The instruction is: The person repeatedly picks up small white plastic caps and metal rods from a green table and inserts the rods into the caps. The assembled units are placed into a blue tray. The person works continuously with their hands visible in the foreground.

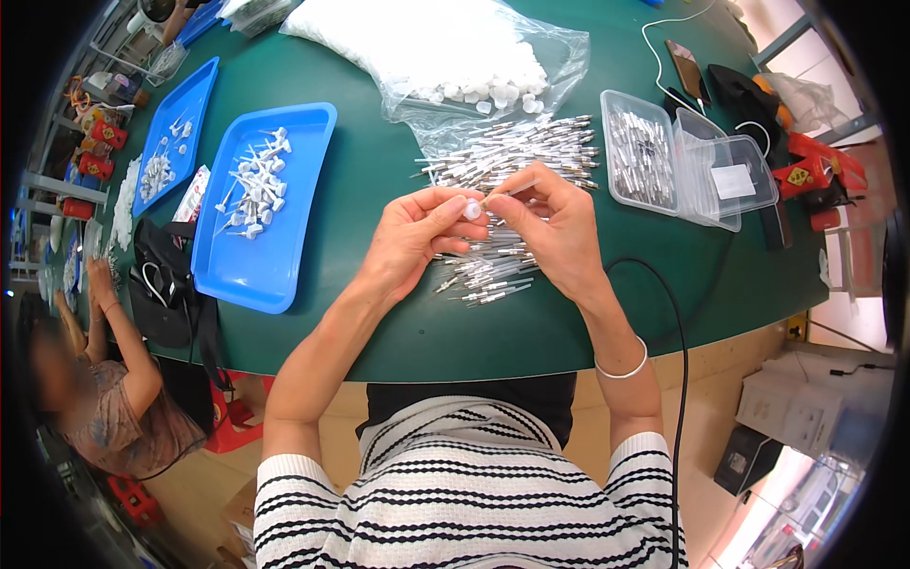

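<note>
Green surface carries the lot. Clear bag of white pieces at the far side, near edge by the rods, likely for easy picking. Blue tray at left; its rim probably keeps the stemmed white heads together. Heap of slim rods beyond and beneath the hands, presumably for short reach. Left hand: pinching a white cap. Right hand: fingertips closed on a thin rod just beside, seemingly for fine control; contact unclear.
</note>
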Available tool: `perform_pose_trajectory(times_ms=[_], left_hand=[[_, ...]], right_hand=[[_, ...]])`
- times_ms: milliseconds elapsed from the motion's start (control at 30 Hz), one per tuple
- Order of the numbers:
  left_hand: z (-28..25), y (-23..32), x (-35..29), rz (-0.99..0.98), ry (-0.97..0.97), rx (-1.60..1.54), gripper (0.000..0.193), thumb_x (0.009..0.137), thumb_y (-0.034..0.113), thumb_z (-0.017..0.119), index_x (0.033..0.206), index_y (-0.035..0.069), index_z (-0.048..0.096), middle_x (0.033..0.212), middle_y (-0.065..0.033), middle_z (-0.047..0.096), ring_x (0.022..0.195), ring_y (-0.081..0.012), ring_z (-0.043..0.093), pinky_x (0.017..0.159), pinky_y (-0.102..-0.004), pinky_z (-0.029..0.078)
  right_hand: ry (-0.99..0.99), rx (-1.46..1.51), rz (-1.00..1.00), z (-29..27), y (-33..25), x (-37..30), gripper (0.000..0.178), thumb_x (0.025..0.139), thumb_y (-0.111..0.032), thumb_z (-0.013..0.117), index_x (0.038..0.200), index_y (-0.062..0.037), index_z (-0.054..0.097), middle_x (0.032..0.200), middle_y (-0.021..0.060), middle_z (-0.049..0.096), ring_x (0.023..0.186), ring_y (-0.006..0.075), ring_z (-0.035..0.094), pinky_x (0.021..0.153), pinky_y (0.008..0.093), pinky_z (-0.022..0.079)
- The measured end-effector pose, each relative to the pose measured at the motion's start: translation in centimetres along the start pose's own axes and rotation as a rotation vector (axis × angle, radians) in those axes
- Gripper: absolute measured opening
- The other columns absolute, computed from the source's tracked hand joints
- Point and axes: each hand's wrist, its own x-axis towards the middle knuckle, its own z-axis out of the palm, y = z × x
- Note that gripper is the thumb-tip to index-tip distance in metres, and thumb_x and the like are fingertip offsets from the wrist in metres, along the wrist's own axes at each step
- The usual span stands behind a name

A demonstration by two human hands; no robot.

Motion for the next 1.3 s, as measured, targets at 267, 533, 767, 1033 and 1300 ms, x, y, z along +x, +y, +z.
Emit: perform_pose_trajectory(times_ms=[267, 533, 767, 1033, 1300], left_hand=[[-0.02, -0.08, 0.02, 0.001, 0.012, 0.006, 0.025, 0.095, 0.017, 0.056, 0.110, -0.002, 0.063, 0.093, -0.0098, 0.069, 0.082, -0.0143, 0.069, 0.066, -0.0214, 0.056], [0.02, -0.04, 0.08, -0.002, 0.021, -0.012, 0.024, 0.095, 0.016, 0.057, 0.109, -0.003, 0.063, 0.095, -0.0105, 0.068, 0.082, -0.0161, 0.069, 0.066, -0.0222, 0.056], [0.19, -0.13, 0.12, -0.011, 0.036, -0.004, 0.026, 0.096, 0.016, 0.055, 0.113, -0.004, 0.060, 0.093, -0.0098, 0.068, 0.081, -0.0149, 0.069, 0.063, -0.0198, 0.057], [0.03, -0.39, 0.28, 0.006, 0.027, 0.058, 0.027, 0.095, 0.017, 0.056, 0.111, -0.004, 0.061, 0.092, -0.0090, 0.068, 0.078, -0.0138, 0.068, 0.063, -0.0212, 0.057], [-0.10, -0.36, 0.27, -0.007, 0.017, 0.045, 0.025, 0.095, 0.016, 0.057, 0.110, -0.004, 0.061, 0.092, -0.0087, 0.068, 0.079, -0.0143, 0.068, 0.064, -0.0214, 0.057]], right_hand=[[-0.008, -0.052, 0.009, -0.16, 0.26, 0.04, 0.008, 0.086, -0.007, 0.067, 0.087, 0.0002, 0.063, 0.079, 0.0060, 0.067, 0.071, 0.0096, 0.062, 0.061, 0.0241, 0.050], [0.020, -0.045, -0.055, 0.33, -0.10, -0.06, 0.009, 0.086, -0.009, 0.066, 0.087, -0.0005, 0.063, 0.072, 0.0057, 0.066, 0.066, 0.0100, 0.062, 0.058, 0.0241, 0.049], [0.015, -0.169, -0.138, 0.09, 0.50, -0.06, 0.010, 0.084, -0.010, 0.068, 0.087, -0.0022, 0.062, 0.067, 0.0082, 0.061, 0.057, 0.0119, 0.057, 0.052, 0.0273, 0.044], [0.014, -0.274, -0.213, -0.09, 0.32, 0.03, 0.010, 0.082, -0.011, 0.068, 0.083, -0.0036, 0.061, 0.065, 0.0095, 0.059, 0.058, 0.0215, 0.056, 0.053, 0.0328, 0.043], [-0.014, -0.354, -0.271, -0.22, -0.02, 0.03, 0.007, 0.081, -0.010, 0.067, 0.082, -0.0050, 0.062, 0.067, 0.0087, 0.060, 0.063, 0.0238, 0.058, 0.056, 0.0347, 0.045]])
